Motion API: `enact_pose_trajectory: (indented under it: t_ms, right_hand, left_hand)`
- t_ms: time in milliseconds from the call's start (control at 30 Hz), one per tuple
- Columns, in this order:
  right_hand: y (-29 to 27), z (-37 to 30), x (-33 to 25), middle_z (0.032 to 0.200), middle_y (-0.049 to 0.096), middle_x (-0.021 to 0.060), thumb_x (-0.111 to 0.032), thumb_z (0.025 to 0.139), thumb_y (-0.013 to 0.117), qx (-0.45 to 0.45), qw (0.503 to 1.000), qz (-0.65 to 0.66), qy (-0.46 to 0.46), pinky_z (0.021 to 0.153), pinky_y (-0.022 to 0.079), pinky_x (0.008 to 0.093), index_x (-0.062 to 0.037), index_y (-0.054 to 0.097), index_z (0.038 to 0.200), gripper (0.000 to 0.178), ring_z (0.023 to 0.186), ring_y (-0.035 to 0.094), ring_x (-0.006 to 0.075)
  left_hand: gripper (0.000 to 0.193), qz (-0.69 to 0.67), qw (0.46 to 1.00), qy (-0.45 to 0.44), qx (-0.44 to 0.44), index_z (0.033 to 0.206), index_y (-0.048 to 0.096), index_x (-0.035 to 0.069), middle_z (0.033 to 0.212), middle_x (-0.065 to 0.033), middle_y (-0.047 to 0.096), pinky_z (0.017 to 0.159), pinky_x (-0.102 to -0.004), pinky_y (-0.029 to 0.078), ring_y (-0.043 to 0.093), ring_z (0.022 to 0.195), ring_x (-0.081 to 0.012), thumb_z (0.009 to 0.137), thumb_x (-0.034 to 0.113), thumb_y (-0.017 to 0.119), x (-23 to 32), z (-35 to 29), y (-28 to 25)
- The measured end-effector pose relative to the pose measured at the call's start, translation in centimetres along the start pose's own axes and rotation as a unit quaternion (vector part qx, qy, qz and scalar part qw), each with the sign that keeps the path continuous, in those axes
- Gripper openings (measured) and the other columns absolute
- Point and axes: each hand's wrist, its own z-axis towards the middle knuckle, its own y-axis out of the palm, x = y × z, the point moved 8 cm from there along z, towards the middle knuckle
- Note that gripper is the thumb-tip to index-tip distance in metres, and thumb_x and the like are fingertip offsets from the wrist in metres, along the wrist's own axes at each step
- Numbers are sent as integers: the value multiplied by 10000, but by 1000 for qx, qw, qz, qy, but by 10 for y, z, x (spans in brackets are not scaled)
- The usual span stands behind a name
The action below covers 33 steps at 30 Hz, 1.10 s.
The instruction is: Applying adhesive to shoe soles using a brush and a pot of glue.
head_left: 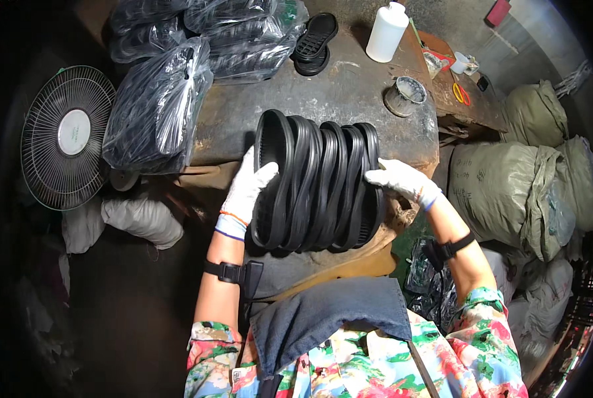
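Observation:
A row of several black shoe soles (pixel 319 182), pressed side by side and standing on edge, spans the space between my gloved hands at the table's near edge. My left hand (pixel 253 186) grips the left end of the row, its thumb over the outermost sole. At the right end, my right hand (pixel 402 179) presses in with its thumb on the last sole; its other fingers are partly behind the row. Both hands wear white knit gloves. A dark cloth (pixel 329 322) lies across my lap below the soles.
Clear plastic bags of black soles (pixel 157 109) are piled at the table's left, beside a fan (pixel 71 136). Loose soles (pixel 316 43), a white bottle (pixel 387 32) and a crusted pot (pixel 404 97) stand farther back. Scissors (pixel 461 94) lie right; stuffed sacks (pixel 505 189) crowd that side.

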Motion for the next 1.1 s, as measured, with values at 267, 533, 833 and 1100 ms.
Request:
enact_pose_trajectory:
  t_ms: [267, 533, 833, 1100]
  right_hand:
    - [37, 20, -47, 802, 546, -40, -365, 925, 757, -100, 987, 62, 104, 569, 397, 287, -20, 683, 1187, 439, 653, 448, 85]
    - [-27, 56, -52, 1277, 724, 173, -465, 965, 681, -71, 919, -386, -35, 983, 556, 361, 0, 691, 1271, 557, 1164, 704, 276]
    - [-252, 130, -147, 1136, 747, 114, -258, 1002, 652, 237, 961, -118, -77, 950, 552, 366, -25, 733, 1133, 279, 1038, 700, 255]
    - [-286, 248, -187, 1366, 684, 168, -604, 1017, 507, 276, 797, -538, 0, 1096, 491, 427, -72, 682, 1327, 640, 1271, 632, 357]
  left_hand:
    - [733, -69, 997, 15, 15, 1654, 287, 37, 1520, -84, 527, 1148, -313, 419, 545, 1330, -182, 1005, 73, 627, 0, -37, -28]
    - [742, 171, 970, 14, 173, 1590, 376, -23, 1526, -171, 553, 1155, -379, 429, 559, 1345, -282, 966, 178, 721, 25, -69, -62]
    - [566, 594, 767, 84, 229, 1549, 451, 25, 1556, -258, 465, 1220, -451, 362, 465, 1436, -417, 1008, 109, 593, 73, -74, -69]
    - [403, 533, 816, 101, 199, 1386, 601, -23, 1509, -243, 508, 1213, -448, 350, 479, 1413, -382, 1006, 103, 552, 103, -104, -26]
